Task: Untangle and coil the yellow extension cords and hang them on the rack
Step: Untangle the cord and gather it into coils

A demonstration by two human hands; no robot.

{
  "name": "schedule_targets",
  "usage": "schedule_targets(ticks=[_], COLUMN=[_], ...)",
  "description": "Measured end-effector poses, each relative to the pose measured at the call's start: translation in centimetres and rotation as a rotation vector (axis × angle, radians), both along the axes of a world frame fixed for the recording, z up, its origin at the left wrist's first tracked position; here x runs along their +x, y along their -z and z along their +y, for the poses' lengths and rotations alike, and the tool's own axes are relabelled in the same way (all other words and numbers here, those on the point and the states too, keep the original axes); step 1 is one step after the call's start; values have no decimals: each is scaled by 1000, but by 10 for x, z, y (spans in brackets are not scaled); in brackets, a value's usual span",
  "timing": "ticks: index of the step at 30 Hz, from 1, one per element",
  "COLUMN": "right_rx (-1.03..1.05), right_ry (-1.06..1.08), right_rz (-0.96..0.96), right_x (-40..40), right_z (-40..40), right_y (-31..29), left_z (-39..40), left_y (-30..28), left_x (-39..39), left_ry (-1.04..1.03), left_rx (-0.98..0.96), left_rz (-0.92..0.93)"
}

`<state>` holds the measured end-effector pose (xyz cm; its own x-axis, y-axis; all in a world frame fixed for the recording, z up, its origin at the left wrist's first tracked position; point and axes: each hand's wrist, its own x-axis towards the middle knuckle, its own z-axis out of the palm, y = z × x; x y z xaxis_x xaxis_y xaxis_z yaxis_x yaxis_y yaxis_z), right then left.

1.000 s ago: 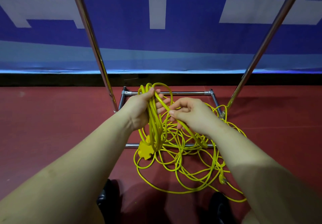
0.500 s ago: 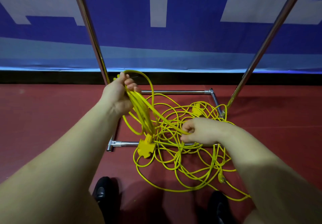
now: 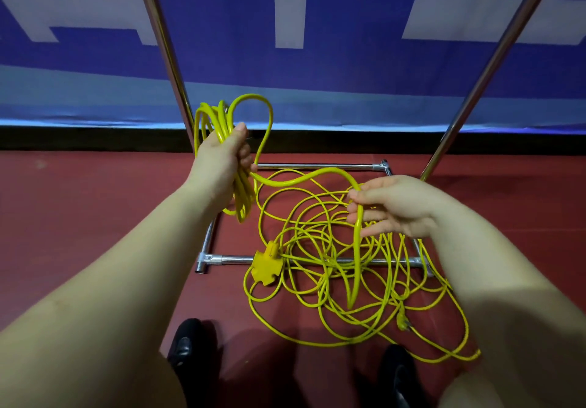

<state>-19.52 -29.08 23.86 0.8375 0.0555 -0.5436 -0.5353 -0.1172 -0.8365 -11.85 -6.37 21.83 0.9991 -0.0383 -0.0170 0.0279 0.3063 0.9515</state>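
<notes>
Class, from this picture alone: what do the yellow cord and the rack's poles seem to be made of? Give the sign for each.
Yellow cord: likely a plastic or rubber jacket, smooth with a slight gloss; it bends in soft loops.

Rack poles: likely polished or chromed metal; they are silvery, straight tubes with bright streaks of reflection.

The yellow extension cords [image 3: 304, 242] are sheathed in smooth, slightly glossy plastic. The rack [image 3: 317, 261] is made of polished, shiny metal tubing. The red floor [image 3: 95, 211] is seen as matt.
</notes>
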Motion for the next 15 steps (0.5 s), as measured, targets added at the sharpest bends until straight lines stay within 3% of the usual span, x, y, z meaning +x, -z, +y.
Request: schedule_targets(ticks=[4,8,11,15], right_rx=[269,474,589,693], right_ry=[137,330,462,646], right_rz=[63,114,109,81], right_x=[0,3,5,10], right_z=[1,6,6,8], right_y=[-6,-5,-2,2], left_z=[1,-4,-10,-22], left_y=[2,6,5,5], left_x=[0,-6,-15,-30], left_ry=[-91,-87,24,293], left_rx=[56,296,392,330], left_rz=[-44,-136,-124,-43])
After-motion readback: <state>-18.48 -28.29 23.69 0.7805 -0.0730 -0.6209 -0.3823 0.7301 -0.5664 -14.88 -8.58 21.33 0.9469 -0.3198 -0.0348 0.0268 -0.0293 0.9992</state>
